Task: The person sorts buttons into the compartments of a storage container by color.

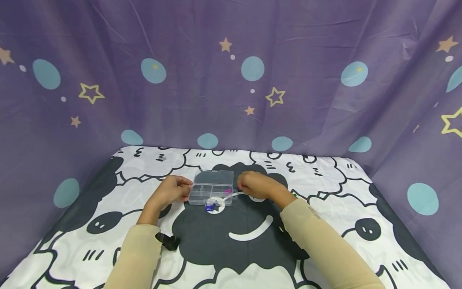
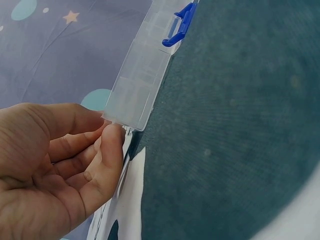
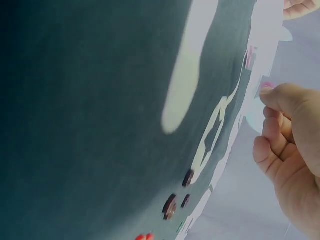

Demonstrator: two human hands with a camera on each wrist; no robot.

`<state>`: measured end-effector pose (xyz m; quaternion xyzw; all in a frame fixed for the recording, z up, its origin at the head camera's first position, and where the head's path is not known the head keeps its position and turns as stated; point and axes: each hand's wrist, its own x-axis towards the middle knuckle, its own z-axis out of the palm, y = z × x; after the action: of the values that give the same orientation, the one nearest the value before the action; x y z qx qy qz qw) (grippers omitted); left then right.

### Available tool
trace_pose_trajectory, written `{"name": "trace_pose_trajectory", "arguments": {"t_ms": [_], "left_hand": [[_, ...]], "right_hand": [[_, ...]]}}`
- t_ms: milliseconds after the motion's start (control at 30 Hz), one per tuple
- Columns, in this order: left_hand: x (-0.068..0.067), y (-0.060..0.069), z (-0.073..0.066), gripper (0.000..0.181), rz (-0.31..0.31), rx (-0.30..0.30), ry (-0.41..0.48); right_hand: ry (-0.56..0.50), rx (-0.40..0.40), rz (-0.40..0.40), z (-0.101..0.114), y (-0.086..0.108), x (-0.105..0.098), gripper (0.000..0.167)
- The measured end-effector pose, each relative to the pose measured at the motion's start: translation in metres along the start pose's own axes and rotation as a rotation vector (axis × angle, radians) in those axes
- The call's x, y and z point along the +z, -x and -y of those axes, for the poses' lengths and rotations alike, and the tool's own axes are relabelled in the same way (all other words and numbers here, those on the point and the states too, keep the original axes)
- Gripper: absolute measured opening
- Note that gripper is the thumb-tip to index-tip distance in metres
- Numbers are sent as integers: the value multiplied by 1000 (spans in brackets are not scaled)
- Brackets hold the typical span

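A clear plastic compartment box (image 1: 211, 195) lies on the sheep-print cloth with its lid (image 1: 218, 177) raised at the back. My left hand (image 1: 173, 189) pinches the box's left end between thumb and fingers, as the left wrist view shows. A blue latch (image 2: 181, 25) is on the box's front side. Small pink pieces (image 1: 228, 191) lie in a right-hand compartment. Just right of the box, my right hand (image 1: 258, 184) pinches a small pink piece (image 3: 267, 85) between thumb and fingertips; its shape is mostly hidden.
Dark brown buttons (image 3: 170, 206) and a red piece (image 3: 145, 236) lie on the cloth to the right, partly behind the right forearm in the head view. A purple curtain (image 1: 231, 100) hangs behind the cloth. A black strap piece (image 1: 167, 241) is at the left wrist.
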<state>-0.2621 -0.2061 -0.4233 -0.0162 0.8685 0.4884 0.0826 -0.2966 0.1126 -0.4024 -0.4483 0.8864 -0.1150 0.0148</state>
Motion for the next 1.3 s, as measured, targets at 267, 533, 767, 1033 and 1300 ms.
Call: {"name": "trace_pose_trajectory", "arguments": {"t_ms": [267,533,767,1033,1300], "left_hand": [[-1,0,0,26,13,-4,-4],[-1,1,-1,26,14,-2,-6],[-1,1,-1,25,19,-13,-5],[0,-1,1,26,12,2,1],[-1,-1,2,28,19,34,14]], "right_hand": [[4,-7,-67,5,-9,3,13],[8,-16,-70,8,-17,10,12],[-5,-39,-93,13,-21,8,9],[-32,-51,-114,12,-18,6,13],[-27,-45,-132,5,-10,6,14]]}}
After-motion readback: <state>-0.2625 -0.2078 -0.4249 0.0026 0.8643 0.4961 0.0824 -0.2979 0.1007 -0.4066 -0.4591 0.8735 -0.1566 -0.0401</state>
